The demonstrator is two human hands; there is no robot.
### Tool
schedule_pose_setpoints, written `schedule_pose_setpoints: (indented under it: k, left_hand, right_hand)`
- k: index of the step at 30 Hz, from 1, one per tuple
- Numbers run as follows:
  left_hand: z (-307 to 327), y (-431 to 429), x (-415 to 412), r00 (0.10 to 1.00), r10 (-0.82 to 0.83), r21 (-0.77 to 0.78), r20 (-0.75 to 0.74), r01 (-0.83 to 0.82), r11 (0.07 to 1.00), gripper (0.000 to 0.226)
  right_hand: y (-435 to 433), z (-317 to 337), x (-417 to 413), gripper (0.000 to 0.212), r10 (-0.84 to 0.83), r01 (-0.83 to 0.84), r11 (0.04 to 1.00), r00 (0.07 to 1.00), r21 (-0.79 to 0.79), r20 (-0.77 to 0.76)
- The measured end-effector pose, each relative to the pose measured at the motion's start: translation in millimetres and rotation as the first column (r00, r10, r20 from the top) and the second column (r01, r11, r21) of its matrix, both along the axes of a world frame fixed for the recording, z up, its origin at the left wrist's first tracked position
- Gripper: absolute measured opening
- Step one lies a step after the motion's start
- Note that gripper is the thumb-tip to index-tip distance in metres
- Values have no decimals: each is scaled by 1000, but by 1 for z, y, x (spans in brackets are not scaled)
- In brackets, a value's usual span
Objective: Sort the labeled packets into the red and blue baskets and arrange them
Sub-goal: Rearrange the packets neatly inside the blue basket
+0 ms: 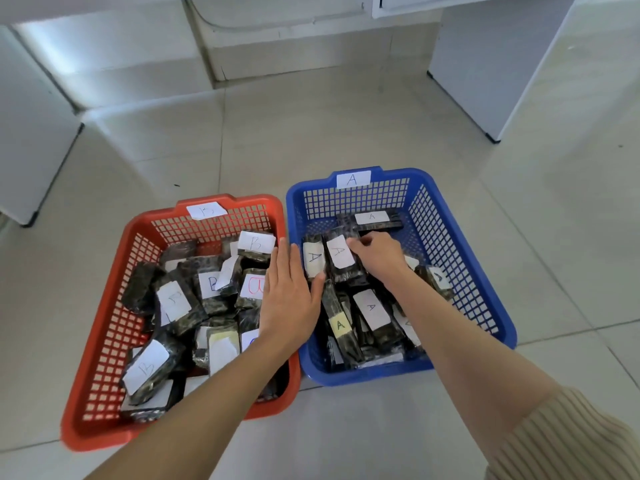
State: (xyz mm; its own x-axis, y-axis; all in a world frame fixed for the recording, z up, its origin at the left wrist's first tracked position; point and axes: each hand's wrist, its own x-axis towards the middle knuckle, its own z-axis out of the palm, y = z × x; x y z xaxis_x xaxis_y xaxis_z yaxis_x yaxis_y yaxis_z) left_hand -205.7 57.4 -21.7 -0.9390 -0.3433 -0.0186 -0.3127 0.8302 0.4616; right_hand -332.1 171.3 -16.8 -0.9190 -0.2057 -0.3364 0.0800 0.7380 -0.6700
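Head view looks down on a red plastic mesh basket (104, 341) tagged B and a blue plastic mesh basket (467, 271) tagged A, side by side on the pale tiled floor (346, 133). Both hold dark wrapped packets with white paper labels. The readable ones say B in the red basket and A in the blue, so sorting looks largely done and arranging seems to be the step in hand.

The right hand (375, 254) reaches into the blue basket, fingers curled on the upper right edge of a dark packet with a white A label (341, 259). That packet leans near the basket's back left corner, just beside a second A-labelled packet (313, 259). The left hand (291, 296) is released, fingers straight and together, over the adjoining rims. Whether its thumb touches the second packet cannot be told.

Done well, the held packet goes flush against its neighbour, label facing the same way. The flat left hand can serve as a stop so the row does not topple. The row is best built outward from that corner before the loose heap nearer the front is straightened.
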Motion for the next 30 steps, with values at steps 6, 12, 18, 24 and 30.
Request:
schedule_pose_setpoints:
  k: [6,12,18,24,30]
  left_hand:
    - [9,-27,-41,986,-98,4,-132,99,995,52]
    - [22,-36,-101,912,-399,-68,98,406,911,45]
    - [33,-49,-152,782,-519,323,345,420,848,65]
    - [29,-63,-172,917,-357,658,180,157,736,54]
    - [42,-84,-166,971,-205,582,124,97,808,37]
  right_hand:
    - [3,-1,-25,52,59,-55,998,974,-24,220]
    - [5,20,-59,37,137,-114,990,899,-79,415]
    - [14,23,-79,26,181,-79,970,863,-229,471]
    - [28,20,-99,23,114,-40,953,966,-301,231]
    - [25,7,-111,37,374,-267,789,923,554,-87]
